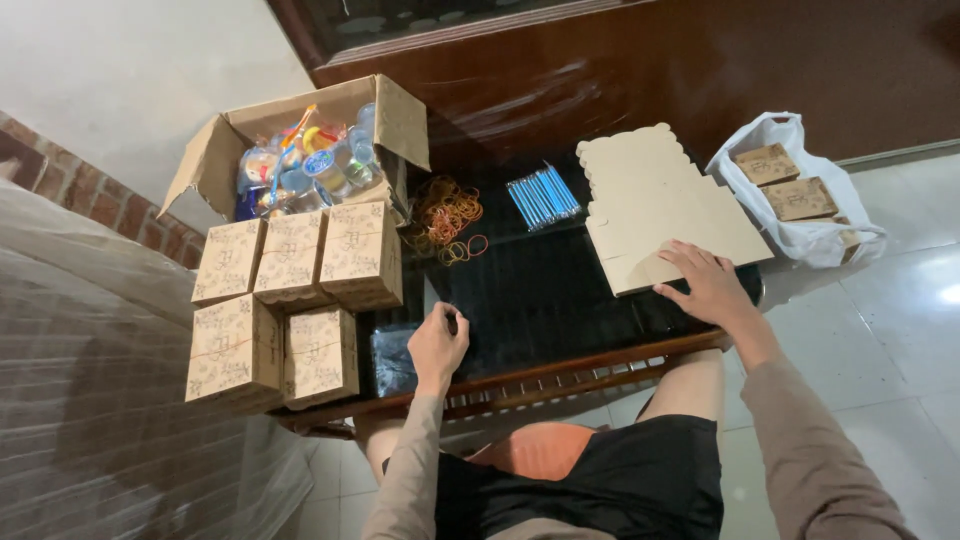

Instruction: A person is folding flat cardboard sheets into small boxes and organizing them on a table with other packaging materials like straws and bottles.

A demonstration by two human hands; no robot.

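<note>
The dark desk (560, 290) carries five folded boxes (290, 300) left of the left hand (438, 345), whose fingers curl, holding nothing visible. The right hand (712, 285) lies open and flat on the stack of cardboard blanks (665, 200). Judging by this, a blank is being picked; lifting one sheet needs a fingertip pinch.

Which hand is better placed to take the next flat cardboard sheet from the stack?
Probably the right hand: it already rests flat on the stack of flat cardboard sheets. The left hand lies apart, near the folded boxes.
</note>
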